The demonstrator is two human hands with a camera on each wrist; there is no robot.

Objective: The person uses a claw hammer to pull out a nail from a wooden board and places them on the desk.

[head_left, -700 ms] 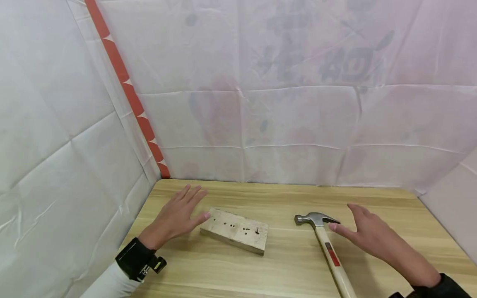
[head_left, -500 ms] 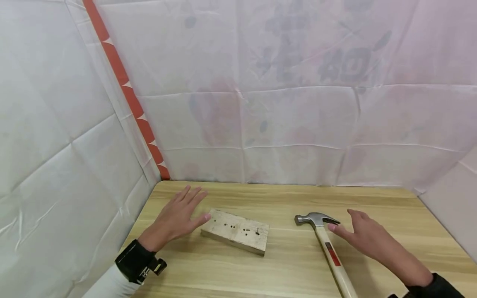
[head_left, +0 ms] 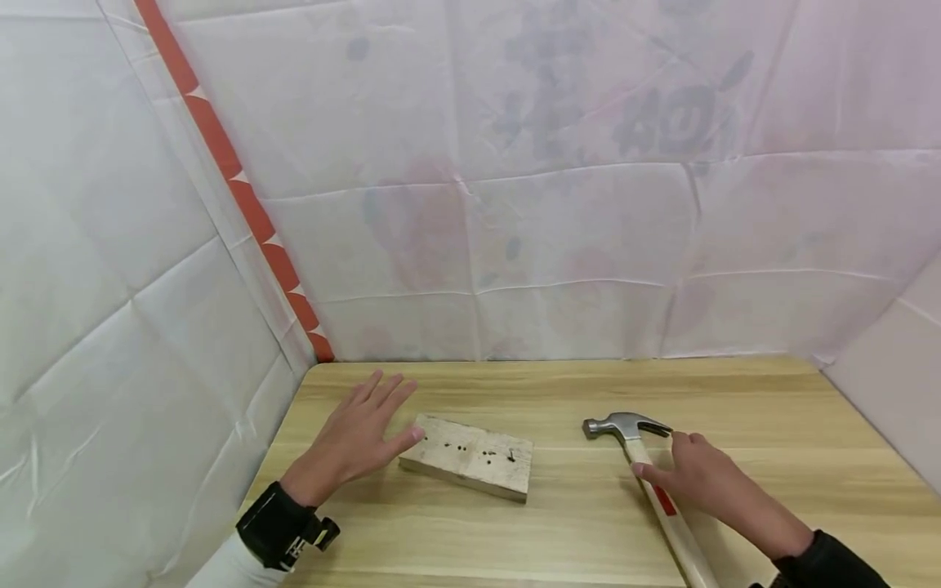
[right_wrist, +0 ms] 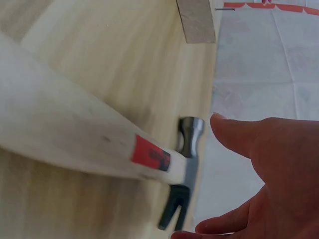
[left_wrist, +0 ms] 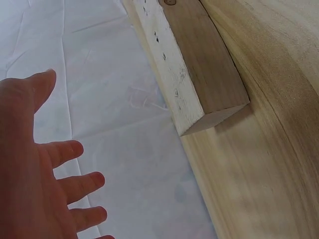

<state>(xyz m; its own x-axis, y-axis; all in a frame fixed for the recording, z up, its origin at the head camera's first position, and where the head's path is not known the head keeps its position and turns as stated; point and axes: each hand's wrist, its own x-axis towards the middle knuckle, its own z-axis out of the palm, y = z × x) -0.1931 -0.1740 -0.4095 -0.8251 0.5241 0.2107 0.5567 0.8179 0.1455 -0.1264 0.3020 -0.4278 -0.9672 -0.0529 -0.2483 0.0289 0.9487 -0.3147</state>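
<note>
A claw hammer (head_left: 680,531) with a pale wooden handle and a red label lies on the table, its steel head (head_left: 625,425) toward the back. My right hand (head_left: 709,482) is over the upper handle, thumb and fingers spread to either side. In the right wrist view the hand stands apart from the handle. A pale wooden block (head_left: 466,457) lies left of the hammer, with several dark holes on top and a nail (right_wrist: 225,9) standing up near its right end. My left hand (head_left: 360,433) is spread flat beside the block's left end, thumb tip overlapping its corner in the head view.
The wood-grain table (head_left: 573,539) ends at a white sheet (head_left: 470,269) hung behind it. Another sheet (head_left: 147,392) hangs along the left side, with a red strip (head_left: 250,204) in the corner.
My right hand has moved left and toward me, from beside the hammer's claw to over the upper handle. The left hand stays by the block. The head view has shifted slightly.
</note>
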